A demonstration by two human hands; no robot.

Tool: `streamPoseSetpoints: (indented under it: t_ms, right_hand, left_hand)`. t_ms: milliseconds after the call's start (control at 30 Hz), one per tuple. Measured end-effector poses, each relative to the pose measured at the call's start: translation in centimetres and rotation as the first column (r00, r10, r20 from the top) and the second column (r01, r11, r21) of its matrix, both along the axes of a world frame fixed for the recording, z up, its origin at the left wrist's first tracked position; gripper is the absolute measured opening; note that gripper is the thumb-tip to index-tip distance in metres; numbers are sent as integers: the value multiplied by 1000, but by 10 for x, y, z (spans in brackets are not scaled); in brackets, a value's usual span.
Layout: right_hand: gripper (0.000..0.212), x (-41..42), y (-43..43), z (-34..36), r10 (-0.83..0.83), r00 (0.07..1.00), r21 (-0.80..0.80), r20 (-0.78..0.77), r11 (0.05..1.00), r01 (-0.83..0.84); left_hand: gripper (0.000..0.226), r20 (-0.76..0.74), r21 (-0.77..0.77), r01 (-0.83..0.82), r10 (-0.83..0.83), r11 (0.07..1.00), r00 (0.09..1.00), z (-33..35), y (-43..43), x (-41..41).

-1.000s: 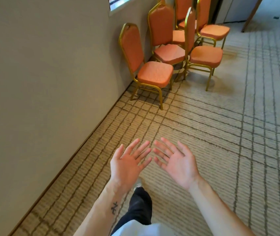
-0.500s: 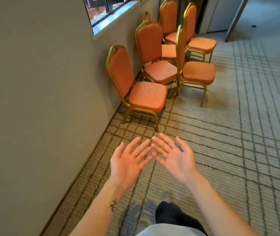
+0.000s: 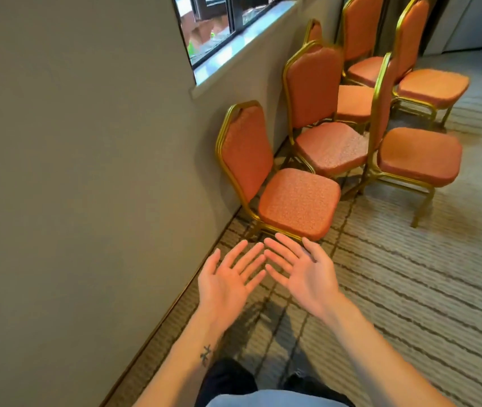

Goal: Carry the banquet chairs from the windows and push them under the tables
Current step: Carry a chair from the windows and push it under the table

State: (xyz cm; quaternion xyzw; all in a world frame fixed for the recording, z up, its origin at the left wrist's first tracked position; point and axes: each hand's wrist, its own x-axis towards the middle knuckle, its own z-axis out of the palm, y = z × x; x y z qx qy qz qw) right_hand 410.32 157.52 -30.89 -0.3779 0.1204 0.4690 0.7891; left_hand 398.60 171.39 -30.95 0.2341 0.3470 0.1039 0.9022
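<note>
Several orange banquet chairs with gold frames stand in a cluster under the window. The nearest chair (image 3: pixel 295 201) has its back against the wall. A second chair (image 3: pixel 326 146) stands behind it, and a third chair (image 3: pixel 415 155) is to the right, turned sideways. My left hand (image 3: pixel 228 279) and my right hand (image 3: pixel 304 270) are held out palms up, fingers straight, just short of the nearest chair's front edge. Both hands are empty and touch nothing.
A beige wall (image 3: pixel 72 171) runs along the left, with a window (image 3: pixel 228 27) above the chairs. Striped carpet (image 3: pixel 424 289) stretches to the right. More chairs (image 3: pixel 430 86) stand further back. My legs show at the bottom edge.
I have walked closer to the chairs; the nearest one now sits just past my fingertips. My hands keep the same palms-up pose.
</note>
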Motion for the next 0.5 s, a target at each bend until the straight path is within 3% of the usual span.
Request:
streamPoseSetpoints:
  t_ms: [200,500]
  right_hand:
    - [54,82,77,-7,17,1000,-14,-3,1000,-17]
    - [54,164,221,-15,-49,999,-44,-1,998,49]
  left_hand:
    - [60,-33,2,-24,24,1000,999,-11,82,82]
    - [63,66,-12,89,-88,996,994,-26,239,182]
